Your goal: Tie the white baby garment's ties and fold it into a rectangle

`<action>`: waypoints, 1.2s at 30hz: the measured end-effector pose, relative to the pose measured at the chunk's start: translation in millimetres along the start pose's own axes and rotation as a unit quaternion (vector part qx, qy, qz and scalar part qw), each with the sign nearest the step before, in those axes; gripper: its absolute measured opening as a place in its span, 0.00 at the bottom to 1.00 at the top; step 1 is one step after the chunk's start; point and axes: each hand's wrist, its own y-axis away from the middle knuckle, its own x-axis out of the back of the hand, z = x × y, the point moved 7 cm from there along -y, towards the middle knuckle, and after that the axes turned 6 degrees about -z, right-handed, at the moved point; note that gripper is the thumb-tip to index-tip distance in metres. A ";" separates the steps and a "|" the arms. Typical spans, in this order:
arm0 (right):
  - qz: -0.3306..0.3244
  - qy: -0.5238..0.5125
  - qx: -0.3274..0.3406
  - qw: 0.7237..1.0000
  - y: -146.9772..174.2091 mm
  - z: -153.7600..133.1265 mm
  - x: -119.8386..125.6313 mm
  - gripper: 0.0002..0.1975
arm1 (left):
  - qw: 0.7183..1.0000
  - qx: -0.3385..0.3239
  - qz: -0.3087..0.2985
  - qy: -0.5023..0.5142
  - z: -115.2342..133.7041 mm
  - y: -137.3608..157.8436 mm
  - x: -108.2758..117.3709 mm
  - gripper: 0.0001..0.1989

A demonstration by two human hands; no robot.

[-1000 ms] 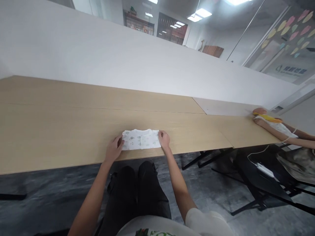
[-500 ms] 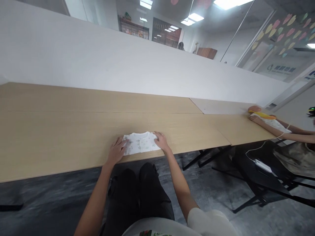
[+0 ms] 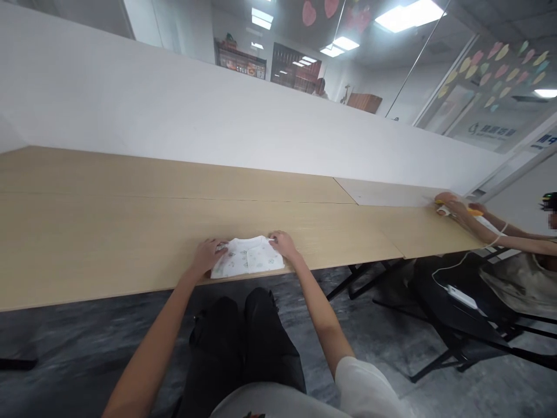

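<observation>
A small white baby shirt [image 3: 248,261] with a scattered print lies folded at the front edge of the table, its neckline facing away from me. At its upper left corner, my left hand [image 3: 209,255] has its fingers curled onto the cloth. My right hand [image 3: 282,245] grips the upper right corner, thumb and fingers closed around the fabric. Both fingertips are partly hidden by cloth and knuckles. Between the hands the top edge looks slightly raised, and the lower edge spreads wider than the top.
The light wood table [image 3: 108,232] runs along a white wall [image 3: 195,110] with glass above. To the right, another person's hands [image 3: 452,203] handle white and yellow cloth. A black folding chair [image 3: 452,302] carries a white power strip [image 3: 462,297] with a cable.
Both hands have moved from resting flat on the shirt's sides to gripping its upper corners. The shirt's top edge has narrowed. The other person's hands have shifted over their cloth.
</observation>
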 end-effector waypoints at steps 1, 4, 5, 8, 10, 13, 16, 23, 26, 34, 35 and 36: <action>0.013 -0.036 0.003 0.999 1.1 0.5 3.0 0.06 | 1.000 -0.008 0.008 -0.001 1.2 -0.6 4.4 0.19; 0.077 -0.188 0.024 0.979 3.9 -0.2 19.8 0.04 | 0.998 -0.020 0.053 0.000 6.4 -2.8 26.5 0.18; 0.101 -0.244 0.036 0.964 4.2 -1.6 27.7 0.05 | 0.997 -0.025 0.068 0.013 9.2 -3.9 36.1 0.19; 0.149 -0.371 0.064 0.914 3.1 -9.6 55.2 0.12 | 0.987 -0.049 0.110 0.105 20.9 -7.4 69.0 0.22; 0.167 -0.412 0.076 0.893 2.5 -18.1 76.7 0.16 | 0.971 -0.063 0.123 0.194 29.3 -9.8 90.5 0.23; 0.198 -0.420 0.101 0.880 8.6 -33.8 113.6 0.19 | 0.950 -0.061 0.130 0.276 41.6 -10.1 119.6 0.24; 0.225 -0.381 0.124 0.888 23.6 -50.0 148.3 0.19 | 0.948 -0.058 0.192 0.249 54.7 1.6 154.9 0.23; 0.247 -0.247 0.149 0.925 43.5 -67.1 197.3 0.16 | 0.966 -0.039 0.255 0.016 80.6 19.8 209.1 0.25; 0.195 -0.148 0.115 0.963 14.3 -56.4 189.1 0.15 | 0.987 0.022 0.149 -0.061 61.8 -17.5 190.4 0.25; -0.061 0.165 -0.089 0.980 -99.3 4.7 80.0 0.22 | 0.990 0.096 -0.042 -0.089 -30.9 -104.4 75.7 0.21; -0.075 0.169 -0.089 0.979 -105.3 9.2 68.0 0.24 | 0.991 0.101 -0.050 -0.073 -41.5 -104.1 64.6 0.21; -0.082 0.161 -0.081 0.980 -109.3 12.8 58.1 0.26 | 0.991 0.107 -0.056 -0.061 -51.6 -102.0 55.7 0.21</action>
